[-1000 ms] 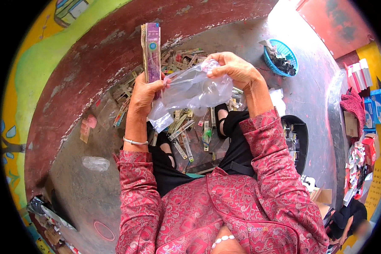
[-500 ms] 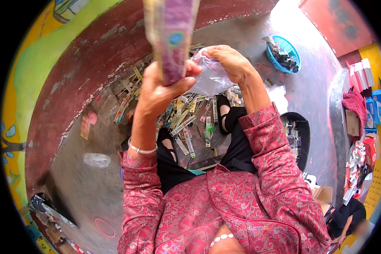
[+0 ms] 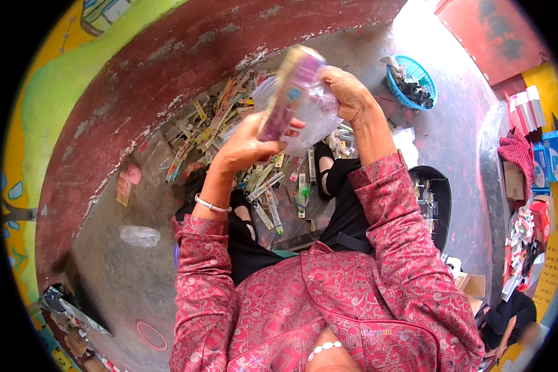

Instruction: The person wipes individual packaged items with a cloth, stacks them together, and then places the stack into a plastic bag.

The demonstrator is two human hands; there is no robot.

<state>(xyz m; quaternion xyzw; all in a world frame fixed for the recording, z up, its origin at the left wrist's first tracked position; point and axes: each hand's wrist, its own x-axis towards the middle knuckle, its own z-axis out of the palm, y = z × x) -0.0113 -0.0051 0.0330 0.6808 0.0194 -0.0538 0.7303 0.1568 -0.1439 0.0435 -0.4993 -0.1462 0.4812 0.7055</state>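
Note:
My left hand [image 3: 245, 146] grips a long flat purple and tan packet [image 3: 288, 93], tilted up to the right. Its upper end lies against a clear plastic bag [image 3: 313, 115]. My right hand [image 3: 348, 93] pinches the top of that bag from the right. Both hands are raised in front of me, above my lap. Below them, several similar narrow packets [image 3: 223, 115] lie scattered on the grey floor [image 3: 115, 273] along the dark red wall [image 3: 167, 68].
A blue basket [image 3: 415, 84] with dark items stands at the far right. A black tub [image 3: 437, 198] sits beside my right leg. Boxes and packages [image 3: 539, 124] are stacked on the right. A crumpled clear bag [image 3: 139, 235] lies on the floor at left. Another person [image 3: 508, 322] crouches at lower right.
My left hand has lowered and tilted the long packet from near the camera down against the clear bag. My right hand stays on the bag's top.

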